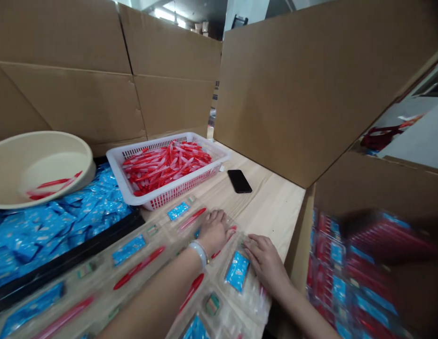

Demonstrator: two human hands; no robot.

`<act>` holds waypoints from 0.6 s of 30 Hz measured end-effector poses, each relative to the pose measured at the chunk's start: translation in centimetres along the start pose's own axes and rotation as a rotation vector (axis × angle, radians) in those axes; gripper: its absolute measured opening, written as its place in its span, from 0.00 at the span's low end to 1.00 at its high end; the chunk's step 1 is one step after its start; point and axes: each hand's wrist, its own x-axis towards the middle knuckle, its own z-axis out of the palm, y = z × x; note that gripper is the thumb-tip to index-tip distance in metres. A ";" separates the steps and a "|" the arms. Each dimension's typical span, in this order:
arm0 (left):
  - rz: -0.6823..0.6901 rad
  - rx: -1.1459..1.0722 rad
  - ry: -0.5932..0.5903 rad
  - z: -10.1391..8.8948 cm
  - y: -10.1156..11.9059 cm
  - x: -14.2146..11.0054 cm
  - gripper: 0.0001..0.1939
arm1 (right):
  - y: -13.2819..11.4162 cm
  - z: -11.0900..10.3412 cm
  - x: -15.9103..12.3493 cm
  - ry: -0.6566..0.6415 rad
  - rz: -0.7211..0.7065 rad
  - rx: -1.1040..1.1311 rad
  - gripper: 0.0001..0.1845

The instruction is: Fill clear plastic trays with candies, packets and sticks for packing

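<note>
Clear plastic blister trays, each with a red pen and a blue packet, lie in overlapping rows across the table. My left hand [213, 231], a pale band on its wrist, rests palm down on one tray with its fingers spread; a red pen partly shows beside its thumb. At the right end, my right hand [266, 261] touches the edge of a blister tray [222, 278] holding a blue packet [237, 271]. Its fingers are stretched out over that edge, and its thumb is hidden. Nearby lies another red pen [139, 267]. Small green pieces [212, 304] sit in some trays.
A white basket [169, 190] full of red pens stands at the back. To the left, a cream basin [59, 141] sits on many blue packets [81, 207]. A black phone [240, 181] lies on the table. Filled packs [338, 254] are stacked in a carton at right. Cardboard walls [275, 94] surround the table.
</note>
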 end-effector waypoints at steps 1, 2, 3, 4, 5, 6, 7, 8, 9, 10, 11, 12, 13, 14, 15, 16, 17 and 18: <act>0.013 0.008 -0.009 0.3 -0.1 0.0 0.26 | 0.0 0.1 0.0 0.007 -0.004 -0.004 0.14; 0.020 0.015 -0.012 0.5 -0.1 0.0 0.27 | 0.1 0.1 0.1 0.013 -0.006 -0.009 0.14; 0.023 0.021 -0.013 0.7 -0.2 -0.1 0.27 | 0.2 0.2 0.1 0.019 -0.010 -0.014 0.14; 0.026 0.026 -0.011 0.7 -0.2 -0.2 0.26 | 0.2 0.2 0.0 0.026 -0.016 -0.018 0.14; 0.031 0.032 -0.009 0.7 -0.3 -0.2 0.26 | 0.3 0.3 0.0 0.034 -0.024 -0.021 0.14; 0.029 0.040 0.002 0.5 -0.5 -0.1 0.26 | 0.3 0.3 -0.1 0.041 -0.032 -0.023 0.14; 0.009 0.053 0.024 0.2 -0.9 -0.1 0.25 | 0.4 0.3 -0.1 0.048 -0.040 -0.024 0.14; -0.034 0.070 0.055 -0.1 -1.4 0.0 0.26 | 0.4 0.3 -0.2 0.055 -0.045 -0.024 0.14; -0.100 0.092 0.091 -0.5 -2.2 0.1 0.25 | 0.4 0.2 -0.3 0.060 -0.047 -0.024 0.14; -0.177 0.117 0.118 -0.9 -3.1 0.3 0.25 | 0.3 0.2 -0.3 0.063 -0.045 -0.025 0.14; -0.248 0.138 0.133 -1.1 -4.1 0.4 0.25 | 0.2 0.1 -0.4 0.063 -0.043 -0.026 0.14; -0.298 0.153 0.133 -1.3 -5.1 0.5 0.24 | 0.1 0.1 -0.4 0.062 -0.039 -0.030 0.14; -0.319 0.159 0.121 -1.3 -6.1 0.6 0.23 | 0.0 0.1 -0.3 0.061 -0.035 -0.036 0.14; -0.319 0.159 0.104 -1.2 -6.9 0.8 0.23 | 0.0 0.2 -0.3 0.061 -0.034 -0.044 0.14; -0.309 0.151 0.089 -1.0 -7.5 0.9 0.23 | 0.0 0.4 -0.2 0.060 -0.035 -0.053 0.14; -0.303 0.137 0.081 -0.7 -7.9 1.1 0.23 | 0.1 0.6 -0.1 0.062 -0.039 -0.061 0.15; -0.308 0.117 0.080 -0.6 -7.9 1.2 0.23 | 0.3 0.8 -0.1 0.063 -0.044 -0.066 0.15; -0.319 0.086 0.082 -0.6 -7.8 1.1 0.24 | 0.6 0.9 -0.2 0.067 -0.051 -0.067 0.15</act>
